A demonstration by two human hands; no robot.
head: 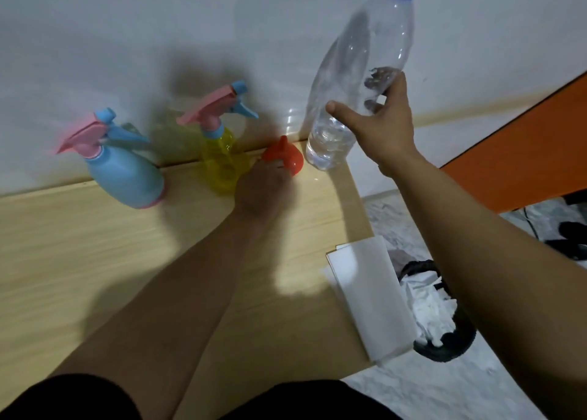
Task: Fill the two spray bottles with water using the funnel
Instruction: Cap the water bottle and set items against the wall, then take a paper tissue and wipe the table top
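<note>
Item one, the orange funnel (283,157): it lies at the table's (63,244) far edge by the wall, between the yellow spray bottle (222,165) and the clear water bottle (355,79), and my left hand (260,194) reaches it from the near side, though blur hides whether it grips. My right hand (379,124) grasps the water bottle near the far right corner, tilted, cap on, a little water at its base. The blue spray bottle (124,171) stands further left; both sprayers are still capped, so I judge nothing filled.

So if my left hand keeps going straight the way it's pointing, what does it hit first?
Most likely the orange funnel. Your left hand reaches toward the wall and its fingertips already look at or on the funnel. The yellow spray bottle sits just left of that line. Motion blur hides exact contact.
</note>
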